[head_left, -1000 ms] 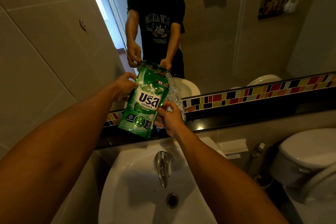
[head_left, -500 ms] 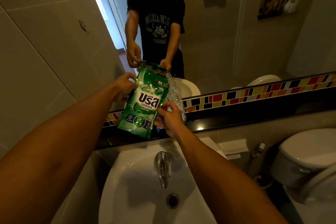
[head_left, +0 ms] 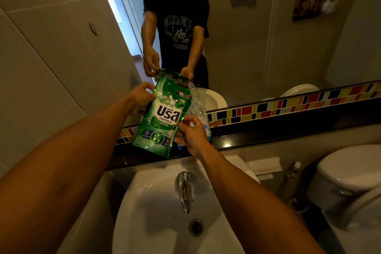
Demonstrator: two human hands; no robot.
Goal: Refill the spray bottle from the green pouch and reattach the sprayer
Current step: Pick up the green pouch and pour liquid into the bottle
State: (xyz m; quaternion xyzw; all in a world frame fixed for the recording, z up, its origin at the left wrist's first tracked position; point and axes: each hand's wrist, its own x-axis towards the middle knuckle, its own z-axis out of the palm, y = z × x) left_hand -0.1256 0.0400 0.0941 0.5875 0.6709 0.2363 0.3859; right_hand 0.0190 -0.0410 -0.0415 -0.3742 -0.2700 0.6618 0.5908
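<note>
A: Status on pour?

B: Mid-pour, by the look of it. Green pouch (head_left: 162, 113) held up over the black ledge (head_left: 278, 134), tilted with top corner toward the neck of the spray bottle (head_left: 196, 105). Left hand (head_left: 140, 97) closed on the pouch's upper left edge. Right hand (head_left: 190, 132) wrapped around the bottle's lower body, fingers also touching the pouch's lower right edge.

A: Sprayer?

B: Off the bottle, neck bare. Not visible anywhere in frame. Can't say where parked.

A: Liquid flowing?

B: Can't tell. Pouch mouth hidden behind its own top fold; mirror (head_left: 247, 37) reflection too small to resolve a stream. Fill level in bottle unreadable too, clear plastic against clutter.

A: Risks?

B: Main one: misalignment. Narrow neck, floppy pouch, no funnel. Any squeeze from the left grip likely surges the flow and overshoots the opening. Spill lands on ledge or runs into sink (head_left: 165, 222) below.
Second: bottle looks thin and crumpled. Tight right grip could collapse it and burp liquid back out.
Third: overfill. Level hard to read in this dim light, easy to miss the stop point.
Fourth: wet detergent on fingers, slippery bottle, slippery threads when refitting sprayer.

A: Mitigation?

B: Slow tilt, spout touching neck rim, light grip on both.
</note>
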